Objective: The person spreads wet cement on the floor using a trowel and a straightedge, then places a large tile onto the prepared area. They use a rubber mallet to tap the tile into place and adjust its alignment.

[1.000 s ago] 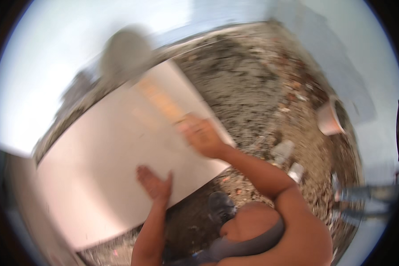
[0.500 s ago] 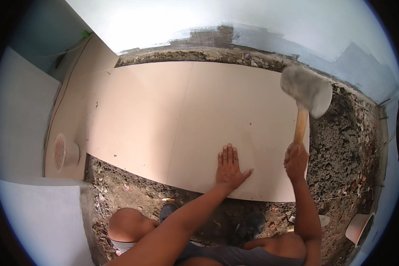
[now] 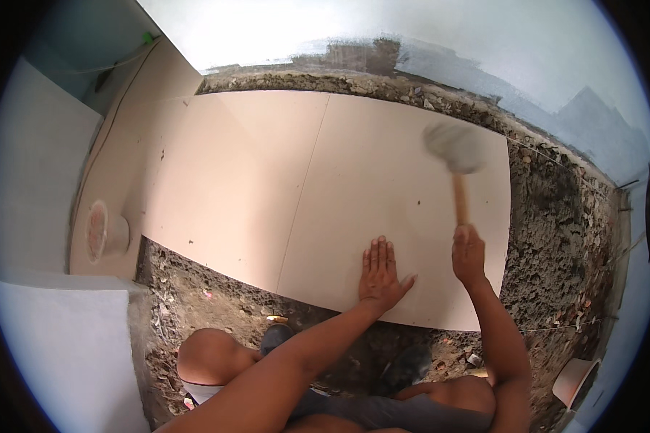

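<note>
My left hand (image 3: 383, 278) lies flat on a large beige floor tile (image 3: 368, 180), fingers stretched out and thumb to the side. In my right hand (image 3: 469, 252) is the wooden handle of a rubber mallet (image 3: 455, 148), with the fingers wrapped round its lower end. The mallet's pale grey head is smeared by motion over the tile's far right part; whether it touches the surface I cannot tell. A second beige tile (image 3: 231, 166) adjoins on the left along a thin joint line.
Rough wet mortar (image 3: 545, 231) borders the tile on the right. A white bucket (image 3: 107, 232) stands at the left, and another bucket (image 3: 576, 382) at the lower right. A thin string (image 3: 556, 329) stretches near the right wall. Broken soil and rubble (image 3: 217, 296) lie around my feet.
The mallet and my right hand have moved left, so the mallet head is now further over the tile. My left hand stays flat on the tile. The view has shifted slightly.
</note>
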Tool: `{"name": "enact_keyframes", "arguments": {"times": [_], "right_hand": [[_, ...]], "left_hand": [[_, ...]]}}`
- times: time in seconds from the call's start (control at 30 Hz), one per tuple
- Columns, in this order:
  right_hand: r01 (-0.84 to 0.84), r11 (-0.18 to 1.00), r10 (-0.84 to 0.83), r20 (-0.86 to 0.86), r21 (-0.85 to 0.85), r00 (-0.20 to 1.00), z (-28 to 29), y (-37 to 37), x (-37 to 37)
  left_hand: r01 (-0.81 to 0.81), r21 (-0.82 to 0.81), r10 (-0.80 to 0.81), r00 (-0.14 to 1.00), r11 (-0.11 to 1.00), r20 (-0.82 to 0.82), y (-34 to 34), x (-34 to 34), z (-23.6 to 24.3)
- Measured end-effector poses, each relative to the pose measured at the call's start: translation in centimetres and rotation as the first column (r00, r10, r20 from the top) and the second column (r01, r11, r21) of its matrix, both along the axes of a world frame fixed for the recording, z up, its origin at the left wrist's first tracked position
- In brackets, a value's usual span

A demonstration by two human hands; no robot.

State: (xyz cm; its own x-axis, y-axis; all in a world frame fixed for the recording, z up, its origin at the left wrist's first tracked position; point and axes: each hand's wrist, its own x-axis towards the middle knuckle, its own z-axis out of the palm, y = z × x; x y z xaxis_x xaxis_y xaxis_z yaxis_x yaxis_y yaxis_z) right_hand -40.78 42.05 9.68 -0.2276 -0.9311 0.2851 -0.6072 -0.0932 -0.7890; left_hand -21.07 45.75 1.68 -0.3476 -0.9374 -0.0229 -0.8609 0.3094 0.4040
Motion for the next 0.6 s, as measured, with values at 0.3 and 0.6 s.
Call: {"name": "enact_keyframes", "arguments": {"times": [0.3,0.6], "right_hand": [[-0.043,0.97,0.019,0.1,0.239,0.995,3.9,0.7,-0.7],[-0.088,0.754,0.047,0.081,0.65,0.996,6.7,4.6,-2.0]], "left_hand": [[0.018,0.037,-0.021,0.998,0.999,0.063,-0.3,-0.4,-1.9],[-0.023,-0.073,0.033,0.989,0.997,0.145,0.8,-0.9,-0.2]]}}
